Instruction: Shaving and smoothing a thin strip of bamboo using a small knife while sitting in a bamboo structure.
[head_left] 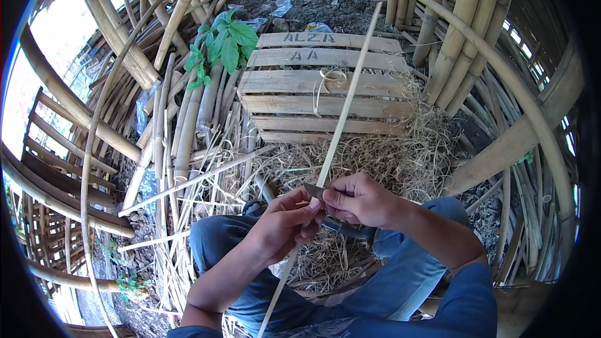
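A long, pale bamboo strip (pixel 348 97) runs slantwise from the wooden slats ahead, between my hands, and down over my lap. My left hand (pixel 289 220) is closed around it, thumb and fingers pinching it just below the blade. In my right hand (pixel 363 200) is a knife (pixel 313 191), its short dark blade lying against the strip where the two hands meet. The fingers are curled and hide most of the handle. Both hands are close together above the gap between my bent knees.
A slatted wooden crate (pixel 269 81) stands ahead, a thin curled strip (pixel 320 91) on top. Curly shavings (pixel 432 144) heap around its right side and front. Bamboo poles (pixel 184 131) and split strips lie left, beside a leafy plant (pixel 228 44). Bamboo posts (pixel 466 25) rise right.
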Demonstrator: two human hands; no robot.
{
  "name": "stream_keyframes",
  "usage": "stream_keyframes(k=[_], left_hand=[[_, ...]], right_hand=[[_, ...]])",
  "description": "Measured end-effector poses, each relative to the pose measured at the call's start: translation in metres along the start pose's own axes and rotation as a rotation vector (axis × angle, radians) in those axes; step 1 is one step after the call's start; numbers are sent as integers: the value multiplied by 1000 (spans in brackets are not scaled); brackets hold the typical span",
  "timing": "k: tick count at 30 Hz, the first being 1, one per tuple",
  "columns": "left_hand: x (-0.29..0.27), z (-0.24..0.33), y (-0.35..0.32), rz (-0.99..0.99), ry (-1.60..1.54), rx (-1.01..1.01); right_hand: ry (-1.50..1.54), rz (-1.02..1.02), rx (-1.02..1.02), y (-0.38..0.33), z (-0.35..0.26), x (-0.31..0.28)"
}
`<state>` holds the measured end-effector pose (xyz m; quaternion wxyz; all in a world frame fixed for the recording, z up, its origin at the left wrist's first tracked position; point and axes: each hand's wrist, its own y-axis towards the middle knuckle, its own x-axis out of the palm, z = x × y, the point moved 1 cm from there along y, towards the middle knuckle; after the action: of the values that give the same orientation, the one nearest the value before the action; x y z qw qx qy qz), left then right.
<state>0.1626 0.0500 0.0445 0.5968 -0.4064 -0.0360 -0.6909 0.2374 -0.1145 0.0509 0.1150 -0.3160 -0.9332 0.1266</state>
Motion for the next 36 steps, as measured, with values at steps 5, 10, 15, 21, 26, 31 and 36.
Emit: stream_keyframes(k=[5, 10, 15, 21, 26, 31, 36], left_hand=[[4, -2, 1, -2, 35, 22], [7, -4, 2, -21, 65, 23], [10, -7, 3, -11, 86, 21], [21, -7, 2, 77, 221, 83], [24, -5, 2, 72, 235, 148], [24, -2, 4, 55, 215, 136], [22, -8, 3, 27, 196, 99]], right_hand=[[179, -95, 74, 1, 4, -6], [57, -83, 25, -3, -3, -6], [137, 108, 19, -2, -13, -21], [104, -84, 207, -5, -15, -15], [125, 13, 52, -6, -13, -19], [24, 139, -40, -11, -25, -21], [-21, 457, -113, -9, -30, -43]])
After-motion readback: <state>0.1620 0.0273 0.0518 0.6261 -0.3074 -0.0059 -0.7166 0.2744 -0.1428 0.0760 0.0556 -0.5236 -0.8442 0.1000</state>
